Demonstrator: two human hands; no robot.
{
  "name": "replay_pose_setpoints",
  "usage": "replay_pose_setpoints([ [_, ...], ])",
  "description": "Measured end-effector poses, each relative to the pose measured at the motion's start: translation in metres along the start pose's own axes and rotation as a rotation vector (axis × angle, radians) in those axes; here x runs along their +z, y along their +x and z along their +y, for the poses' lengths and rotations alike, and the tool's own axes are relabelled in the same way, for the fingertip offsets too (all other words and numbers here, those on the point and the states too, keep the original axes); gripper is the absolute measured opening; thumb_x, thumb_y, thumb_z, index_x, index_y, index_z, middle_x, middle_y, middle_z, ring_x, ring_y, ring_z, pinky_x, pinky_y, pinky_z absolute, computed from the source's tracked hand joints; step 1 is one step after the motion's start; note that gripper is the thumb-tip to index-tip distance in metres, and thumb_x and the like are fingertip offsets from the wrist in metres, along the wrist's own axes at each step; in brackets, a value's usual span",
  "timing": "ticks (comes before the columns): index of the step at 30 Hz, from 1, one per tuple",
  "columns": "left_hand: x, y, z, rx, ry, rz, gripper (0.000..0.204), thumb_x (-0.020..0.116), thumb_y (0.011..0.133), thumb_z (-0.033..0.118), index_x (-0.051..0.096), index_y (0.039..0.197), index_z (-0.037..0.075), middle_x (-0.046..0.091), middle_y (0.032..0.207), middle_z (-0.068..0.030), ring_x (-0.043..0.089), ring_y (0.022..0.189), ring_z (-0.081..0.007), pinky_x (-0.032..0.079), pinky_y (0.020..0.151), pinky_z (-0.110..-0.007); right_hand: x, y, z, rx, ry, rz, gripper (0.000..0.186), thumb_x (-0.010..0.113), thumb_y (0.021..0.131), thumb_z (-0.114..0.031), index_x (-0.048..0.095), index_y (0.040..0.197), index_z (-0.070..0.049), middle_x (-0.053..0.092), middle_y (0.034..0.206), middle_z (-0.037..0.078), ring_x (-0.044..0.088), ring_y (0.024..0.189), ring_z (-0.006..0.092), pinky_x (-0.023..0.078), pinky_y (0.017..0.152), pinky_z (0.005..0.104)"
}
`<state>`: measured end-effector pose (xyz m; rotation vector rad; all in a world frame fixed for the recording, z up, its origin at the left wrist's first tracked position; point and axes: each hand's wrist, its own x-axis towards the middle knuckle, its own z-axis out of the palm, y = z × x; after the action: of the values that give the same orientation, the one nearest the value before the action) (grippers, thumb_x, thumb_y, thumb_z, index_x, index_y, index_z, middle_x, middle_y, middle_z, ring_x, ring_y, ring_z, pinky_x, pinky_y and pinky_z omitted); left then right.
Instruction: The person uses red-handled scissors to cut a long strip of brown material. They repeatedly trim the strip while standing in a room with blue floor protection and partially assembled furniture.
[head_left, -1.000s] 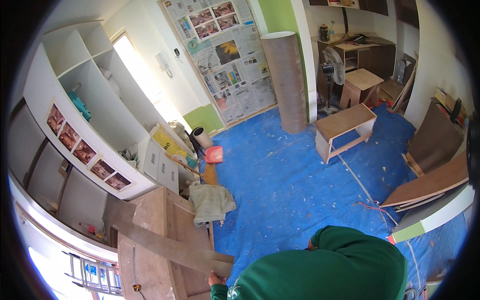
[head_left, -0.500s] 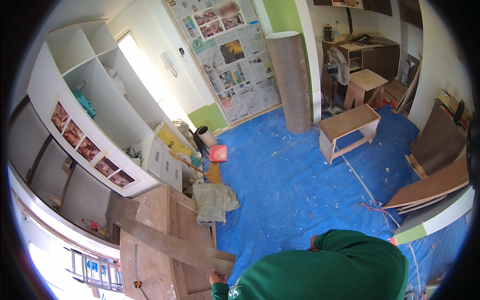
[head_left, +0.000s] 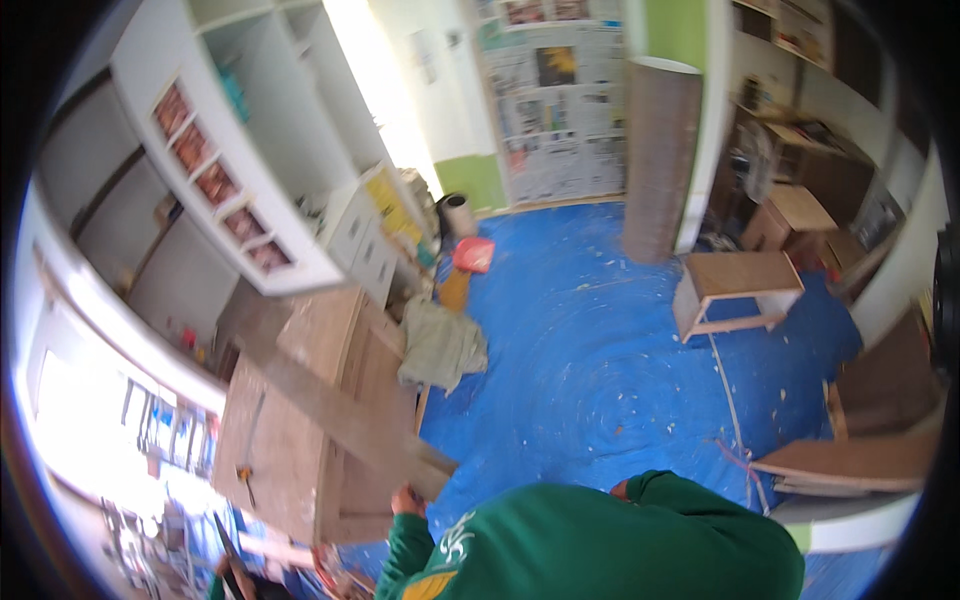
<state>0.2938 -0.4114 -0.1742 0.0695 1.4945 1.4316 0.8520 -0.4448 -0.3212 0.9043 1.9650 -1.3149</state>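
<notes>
My left hand (head_left: 408, 500), in a green sleeve, is closed at the near end of a long brown wooden board (head_left: 345, 415). The board slants across a pale wooden cabinet (head_left: 290, 430), which has a panelled side. Only a sliver of my right hand (head_left: 621, 490) shows beyond my green top, so its fingers are hidden. A small yellow-and-black tape measure (head_left: 244, 473) lies on the cabinet. Against the cabinet's far corner a grey-green cloth (head_left: 442, 345) hangs in folds.
Blue sheeting (head_left: 560, 370) covers the floor. A low wooden bench (head_left: 740, 275) and a tall brown roll (head_left: 662, 165) stand farther off. Loose boards (head_left: 850, 462) lean at right. A white shelf unit (head_left: 270, 110) and a red dustpan (head_left: 473, 254) are at left.
My view has swung left and down, so the room sits farther right and more of the lower left shows. My left hand stays at the board's end.
</notes>
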Motion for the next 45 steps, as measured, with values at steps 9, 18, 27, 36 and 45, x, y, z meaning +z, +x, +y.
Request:
replay_pose_setpoints([
  [9,0.086,-0.028,0.046,-0.130,-0.349,-0.206,0.031,0.058,0.092,0.028,0.060,0.103,0.000,0.067,0.088,-0.0146,0.065,0.072,-0.0245,0.052,0.060,-0.040,0.090,0.007,0.115,0.454,0.268,0.424,0.058,0.060,0.076,-0.062,0.070,0.088,-0.006,0.069,0.090,0.017,0.066,0.083,0.0358,0.051,0.074,0.0449],
  [18,0.058,-0.081,0.082,-0.217,-0.313,-0.170,0.033,0.054,0.094,0.033,0.055,0.114,0.006,0.065,0.106,-0.0118,0.064,0.090,-0.0263,0.053,0.072,-0.039,0.038,-0.015,0.065,0.635,0.307,0.589,0.055,0.068,0.070,-0.057,0.069,0.079,-0.004,0.069,0.081,0.017,0.067,0.076,0.0326,0.051,0.071,0.0427],
  [27,0.066,-0.082,0.087,-0.190,-0.444,-0.233,0.045,0.045,0.096,0.041,0.052,0.121,0.004,0.065,0.107,-0.0143,0.065,0.099,-0.0332,0.055,0.078,-0.043,-0.006,-0.029,0.045,0.657,0.333,0.570,0.051,0.077,0.064,-0.051,0.067,0.067,-0.001,0.068,0.069,0.017,0.067,0.066,0.0294,0.051,0.066,0.0402],
  [36,0.069,-0.062,0.087,-0.150,-0.296,-0.141,0.042,0.049,0.094,0.044,0.056,0.112,0.006,0.066,0.092,-0.0115,0.064,0.073,-0.0249,0.051,0.058,-0.035,-0.050,-0.038,0.026,0.364,0.522,0.547,0.034,0.074,0.073,-0.032,0.063,0.077,-0.001,0.067,0.076,0.013,0.066,0.071,0.0259,0.054,0.068,0.0377],
  [45,0.064,-0.052,0.089,-0.183,-0.304,-0.011,0.037,0.056,0.092,0.035,0.056,0.113,0.004,0.066,0.098,-0.0110,0.066,0.083,-0.0256,0.055,0.067,-0.039,-0.190,-0.062,-0.171,-0.093,1.233,0.412,0.021,0.069,0.085,-0.016,0.060,0.096,0.000,0.065,0.087,0.009,0.067,0.080,0.0225,0.057,0.072,0.0335],
])
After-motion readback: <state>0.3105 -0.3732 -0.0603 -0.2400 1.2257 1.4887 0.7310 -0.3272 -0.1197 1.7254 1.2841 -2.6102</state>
